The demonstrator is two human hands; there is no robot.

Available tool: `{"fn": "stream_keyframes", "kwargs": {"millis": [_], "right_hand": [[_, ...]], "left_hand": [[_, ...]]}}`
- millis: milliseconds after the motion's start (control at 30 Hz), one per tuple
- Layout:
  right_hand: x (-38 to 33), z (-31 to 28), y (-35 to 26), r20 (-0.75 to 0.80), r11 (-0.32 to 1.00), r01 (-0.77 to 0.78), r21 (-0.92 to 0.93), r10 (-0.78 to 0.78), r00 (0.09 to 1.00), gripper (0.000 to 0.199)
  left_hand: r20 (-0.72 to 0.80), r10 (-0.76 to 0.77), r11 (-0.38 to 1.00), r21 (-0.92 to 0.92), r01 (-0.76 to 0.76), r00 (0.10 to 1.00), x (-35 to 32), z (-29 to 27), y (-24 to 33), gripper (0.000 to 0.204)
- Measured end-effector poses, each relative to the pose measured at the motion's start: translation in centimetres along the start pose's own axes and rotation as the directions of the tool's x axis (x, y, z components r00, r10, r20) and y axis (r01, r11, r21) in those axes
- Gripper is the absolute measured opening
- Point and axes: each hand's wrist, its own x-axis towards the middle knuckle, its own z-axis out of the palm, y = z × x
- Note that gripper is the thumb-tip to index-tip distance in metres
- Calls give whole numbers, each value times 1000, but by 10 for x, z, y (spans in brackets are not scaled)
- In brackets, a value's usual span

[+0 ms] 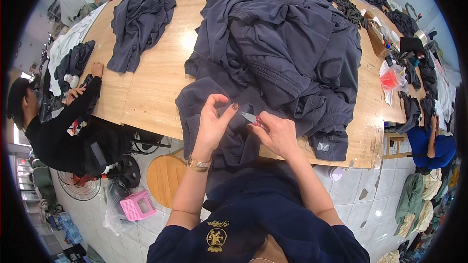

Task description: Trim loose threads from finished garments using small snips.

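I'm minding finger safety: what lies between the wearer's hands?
In the head view: pale blades of red-handled snips in the right hand, with dark fabric behind.

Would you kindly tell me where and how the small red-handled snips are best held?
I would grip the snips by their red handle, coming from the right: the pointed metal blades angle leftward, toward the left hand, while the handle sits within the right hand.
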Motion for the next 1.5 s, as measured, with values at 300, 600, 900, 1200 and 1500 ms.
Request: {"fn": "stream_keyframes", "kwargs": {"millis": [300, 600, 900, 1200, 1500], "right_hand": [[-2, 1, 2, -2, 1000, -4, 6, 4, 1000, 32], [-1, 1, 2, -9, 1000, 3, 10, -3, 1000, 35], [-1, -1, 2, 9, 1000, -16, 21, 16, 1000, 35], [0, -3, 9, -3, 993, -80, 85, 80, 997, 35], [1, -11, 6, 77, 997, -54, 49, 50, 996, 38]], "left_hand": [[-7, -8, 1000, 16, 8, 1000, -1, 0, 0, 24], [-7, 4, 1000, 14, -4, 1000, 0, 1, 0, 24], [-3, -17, 1000, 14, 17, 1000, 0, 2, 2, 24], [17, -22, 1000, 21, 21, 1000, 1, -1, 1, 23], [92, -17, 998, 54, 12, 996, -1, 1, 12, 19]]}}
